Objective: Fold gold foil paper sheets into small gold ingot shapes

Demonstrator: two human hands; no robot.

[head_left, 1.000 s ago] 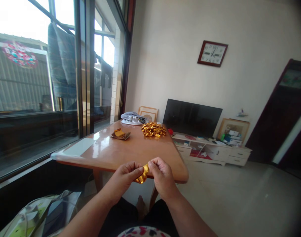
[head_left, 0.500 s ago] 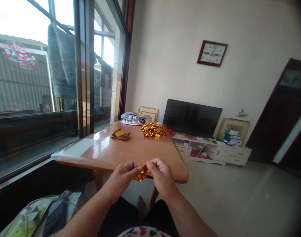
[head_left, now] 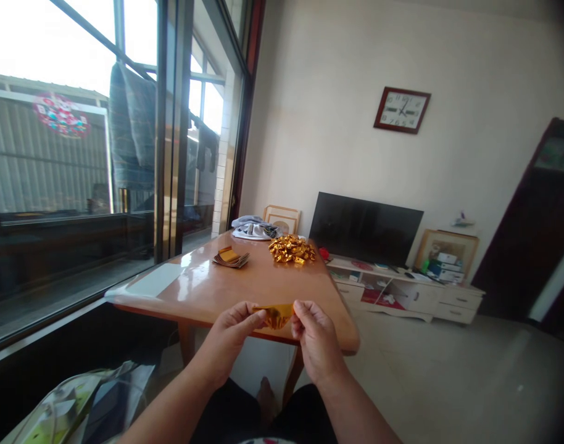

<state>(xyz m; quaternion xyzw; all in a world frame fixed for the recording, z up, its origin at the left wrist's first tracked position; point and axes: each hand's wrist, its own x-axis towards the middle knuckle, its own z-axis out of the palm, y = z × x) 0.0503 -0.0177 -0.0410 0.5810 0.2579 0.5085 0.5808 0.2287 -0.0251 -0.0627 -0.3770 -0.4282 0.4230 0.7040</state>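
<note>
A piece of shiny gold foil paper (head_left: 278,316) is stretched between my two hands, just over the near edge of the table (head_left: 226,288). My left hand (head_left: 236,328) pinches its left end between thumb and fingers. At the right end, my right hand (head_left: 315,333) grips it the same way. Farther back on the table lies a heap of folded gold foil pieces (head_left: 292,249). To its left rests a fanned stack of flat gold foil sheets (head_left: 230,256).
Folded grey and white cloth (head_left: 254,227) lies at the table's far end. A large window (head_left: 69,166) runs along the left. Beyond the table, a television (head_left: 365,227) stands on a white cabinet (head_left: 414,295). Bags (head_left: 82,401) sit low at the left.
My hands have moved apart, the right one shifting rightward, and the gold foil paper between them now spreads wider. The whole view has shifted slightly.
</note>
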